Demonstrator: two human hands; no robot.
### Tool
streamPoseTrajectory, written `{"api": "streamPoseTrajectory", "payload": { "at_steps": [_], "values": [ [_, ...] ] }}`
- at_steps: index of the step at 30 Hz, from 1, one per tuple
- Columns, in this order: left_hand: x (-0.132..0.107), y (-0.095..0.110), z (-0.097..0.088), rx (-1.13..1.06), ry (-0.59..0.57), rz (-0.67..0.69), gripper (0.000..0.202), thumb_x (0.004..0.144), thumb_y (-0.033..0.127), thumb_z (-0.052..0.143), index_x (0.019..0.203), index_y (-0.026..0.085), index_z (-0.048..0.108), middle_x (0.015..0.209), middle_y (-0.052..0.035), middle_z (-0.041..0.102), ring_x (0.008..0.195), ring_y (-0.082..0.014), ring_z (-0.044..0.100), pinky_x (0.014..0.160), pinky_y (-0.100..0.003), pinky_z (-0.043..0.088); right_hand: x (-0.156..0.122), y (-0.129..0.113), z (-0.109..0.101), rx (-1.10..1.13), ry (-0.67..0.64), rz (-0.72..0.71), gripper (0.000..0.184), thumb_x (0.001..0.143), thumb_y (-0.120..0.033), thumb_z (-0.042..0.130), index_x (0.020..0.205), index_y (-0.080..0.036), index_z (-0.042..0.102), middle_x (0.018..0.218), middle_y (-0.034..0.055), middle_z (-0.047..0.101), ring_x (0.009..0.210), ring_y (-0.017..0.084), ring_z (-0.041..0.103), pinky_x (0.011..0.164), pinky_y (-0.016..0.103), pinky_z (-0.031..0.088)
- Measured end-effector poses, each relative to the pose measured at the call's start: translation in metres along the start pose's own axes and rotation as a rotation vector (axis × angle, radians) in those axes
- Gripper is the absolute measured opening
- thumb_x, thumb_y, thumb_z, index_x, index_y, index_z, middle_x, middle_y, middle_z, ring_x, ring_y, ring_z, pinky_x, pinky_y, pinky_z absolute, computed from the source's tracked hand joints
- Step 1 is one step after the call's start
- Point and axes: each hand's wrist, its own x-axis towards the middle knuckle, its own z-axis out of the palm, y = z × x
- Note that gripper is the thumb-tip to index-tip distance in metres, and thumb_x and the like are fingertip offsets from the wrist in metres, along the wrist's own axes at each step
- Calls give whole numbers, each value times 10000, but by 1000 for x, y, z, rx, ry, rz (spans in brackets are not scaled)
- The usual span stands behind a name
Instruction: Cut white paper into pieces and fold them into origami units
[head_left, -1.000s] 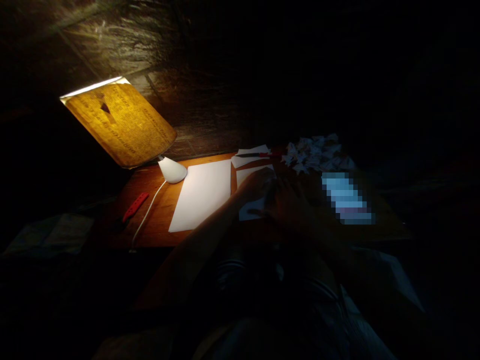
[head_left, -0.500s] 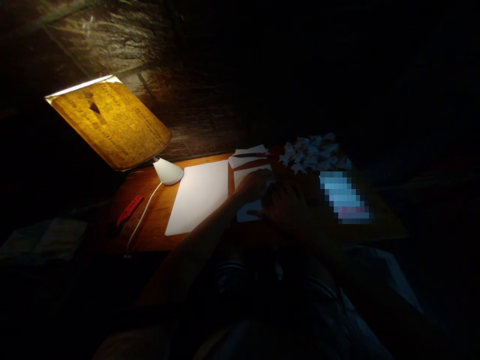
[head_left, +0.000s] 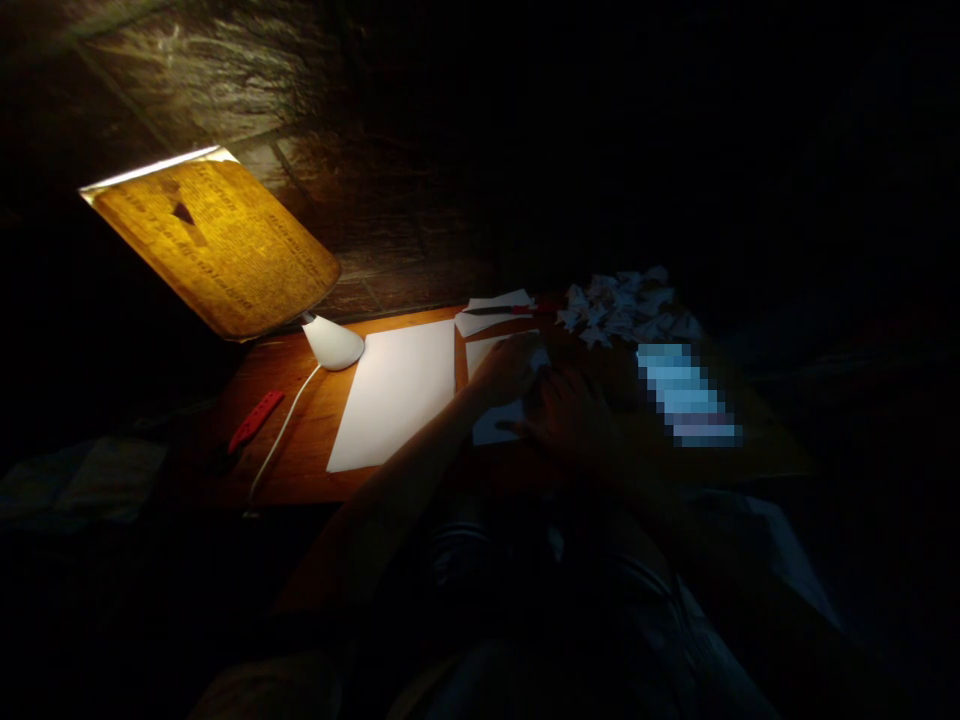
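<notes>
Shifted: viewpoint only, slightly; twelve o'clock, left hand (head_left: pixel 508 370) and right hand (head_left: pixel 574 412) at small sheet (head_left: pixel 490 418), fingers' grip untellable, uneven pressure possibly skewing it.

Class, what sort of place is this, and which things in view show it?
Probably a dim home work corner, though darkness hides much: a lit lamp with a yellow printed shade stands on a brown wooden table beside a white rectangular paper sheet.

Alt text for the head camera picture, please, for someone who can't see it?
A person's left hand and right hand are close together over a paper sheet on a wooden table. A lit lamp stands at left; pointed paper pieces lie piled at the back right.
</notes>
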Motion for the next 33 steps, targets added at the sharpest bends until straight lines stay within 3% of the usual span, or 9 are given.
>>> {"api": "streamPoseTrajectory", "payload": {
  "at_steps": [15,22,25,28,33],
  "values": [
    [2,-9,8,62,-30,-4,698,973,213,433,1657,120,331,1740,-163,362,1617,-291,329,1308,-510,293,0,2,1,1,-10,-7,813,1021,-731,447,1435,-47,594,1548,273,554,1392,415,475,1168,558,351],
    [4,-9,9,74,-11,-23,694,968,226,473,1640,89,365,1716,-176,401,1599,-314,354,1307,-513,300,5,6,-11,11,-54,-11,682,1033,-689,473,1325,-102,662,1449,244,635,1305,387,530,1085,505,403],
    [5,-8,8,101,-24,-21,706,967,213,472,1648,77,344,1720,-188,390,1614,-299,330,1312,-506,294,14,19,-23,78,-86,-11,559,1052,-584,524,1324,-115,661,1408,206,668,1244,347,582,1027,451,441],
    [5,-9,8,116,-45,-8,719,963,197,459,1660,85,320,1731,-195,366,1622,-305,320,1303,-521,301,27,31,-35,103,-123,-4,380,1094,-391,471,1271,-135,689,1344,168,702,1166,288,638,976,390,463],
    [4,-8,6,116,-62,-16,759,948,188,457,1679,97,277,1739,-195,348,1632,-320,297,1292,-543,307,51,43,-33,-40,-180,26,381,1059,-207,423,1313,-132,697,1423,193,644,1183,289,640,964,378,483]
  ]
}}
